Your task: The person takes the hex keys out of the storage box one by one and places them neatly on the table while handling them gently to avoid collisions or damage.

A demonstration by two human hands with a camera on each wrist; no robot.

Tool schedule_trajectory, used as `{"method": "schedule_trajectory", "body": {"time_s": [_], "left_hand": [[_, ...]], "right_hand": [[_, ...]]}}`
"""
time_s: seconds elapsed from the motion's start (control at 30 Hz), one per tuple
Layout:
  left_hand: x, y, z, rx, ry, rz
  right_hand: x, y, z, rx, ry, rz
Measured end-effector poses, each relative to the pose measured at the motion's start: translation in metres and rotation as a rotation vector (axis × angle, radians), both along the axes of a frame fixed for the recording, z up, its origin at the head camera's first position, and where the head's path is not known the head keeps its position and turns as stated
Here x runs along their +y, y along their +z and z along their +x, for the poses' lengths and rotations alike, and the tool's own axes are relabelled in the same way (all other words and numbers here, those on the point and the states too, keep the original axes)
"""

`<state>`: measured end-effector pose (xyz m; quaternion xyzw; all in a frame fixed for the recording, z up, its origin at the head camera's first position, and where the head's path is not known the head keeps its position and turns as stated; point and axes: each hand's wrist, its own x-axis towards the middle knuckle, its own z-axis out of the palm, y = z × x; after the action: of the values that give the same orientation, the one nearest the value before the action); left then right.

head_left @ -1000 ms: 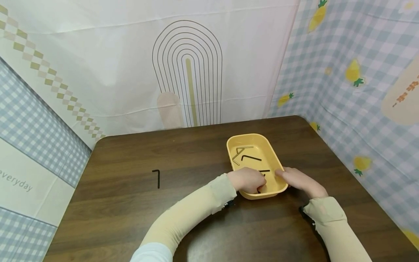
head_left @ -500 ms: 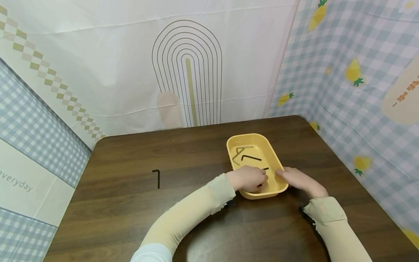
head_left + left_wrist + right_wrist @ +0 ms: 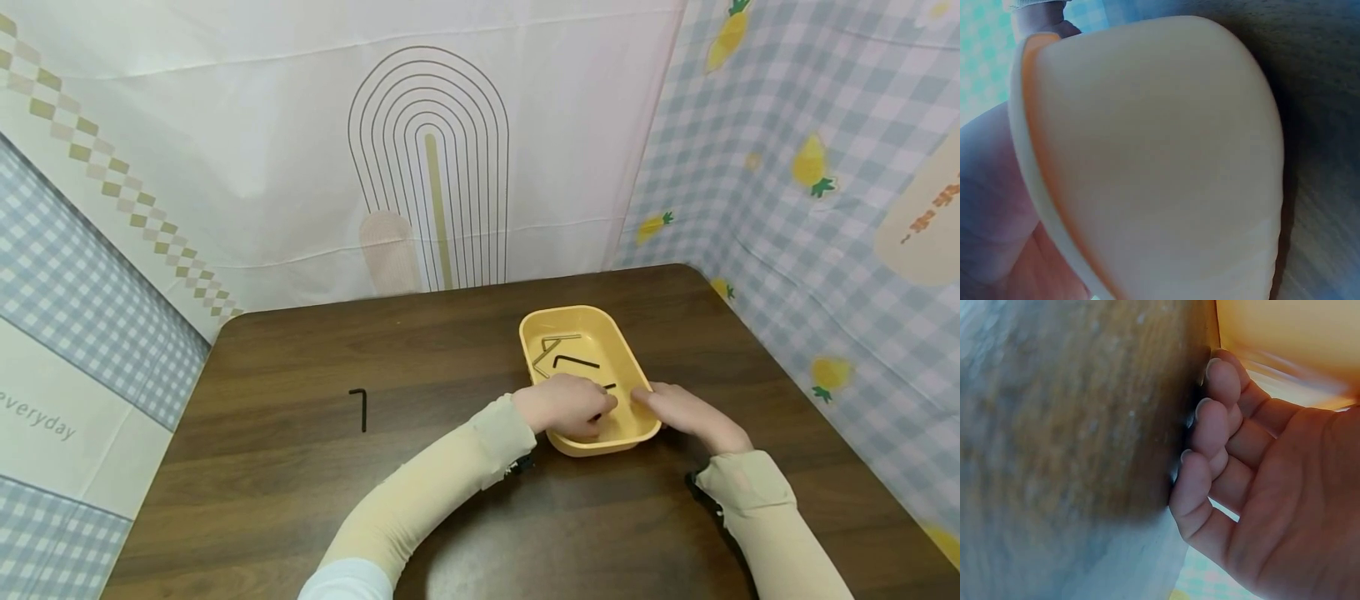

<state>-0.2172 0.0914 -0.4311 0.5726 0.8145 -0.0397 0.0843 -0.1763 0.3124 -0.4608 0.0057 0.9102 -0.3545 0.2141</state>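
the yellow tray [image 3: 613, 358] stood at 2 o'clock on the worktop [image 3: 300, 500]. at its 4 o'clock the right hand [image 3: 690, 416] grasped its wall; at 7 o'clock the left hand [image 3: 572, 406] curled inside beside 1 black hex key [image 3: 611, 386], any grip impossible to tell.

Yellow tray [image 3: 611, 348], black hex key [image 3: 364, 412], perhaps brass-coloured keys [image 3: 564, 337].
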Motion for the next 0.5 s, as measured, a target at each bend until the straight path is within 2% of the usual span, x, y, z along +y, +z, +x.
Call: {"method": "schedule_trajectory", "body": {"time_s": [0.2, 0.5], "left_hand": [[-0.003, 0.004, -0.002, -0.027, -0.004, 0.051], [-0.010, 0.019, -0.004, -0.041, -0.004, 0.121]], "right_hand": [[-0.001, 0.001, 0.001, 0.001, 0.005, -0.006], [0.000, 0.001, 0.000, 0.000, 0.000, -0.009]]}}
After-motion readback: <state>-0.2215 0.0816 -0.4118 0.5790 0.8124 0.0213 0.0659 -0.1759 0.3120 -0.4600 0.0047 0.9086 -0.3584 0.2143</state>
